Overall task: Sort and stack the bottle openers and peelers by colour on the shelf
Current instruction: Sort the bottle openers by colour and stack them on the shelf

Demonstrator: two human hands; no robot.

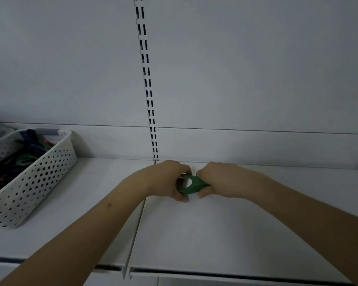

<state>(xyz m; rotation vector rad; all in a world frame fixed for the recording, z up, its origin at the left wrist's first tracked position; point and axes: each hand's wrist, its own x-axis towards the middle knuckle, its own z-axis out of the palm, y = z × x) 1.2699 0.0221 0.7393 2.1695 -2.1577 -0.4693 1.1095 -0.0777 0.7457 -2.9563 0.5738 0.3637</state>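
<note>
1. We see both hands meeting near the back edge of the white shelf [215, 234].
2. The left hand [167, 180] and right hand [219, 180] both grip one green tool [194, 185], fingers curled round its ends.
3. A metal part shows at the tool's left end.
4. A white perforated basket [39, 182] sits at the shelf's left edge, holding mixed coloured tools [25, 159].
5. A slotted rail [147, 79] runs up the back wall.
</note>
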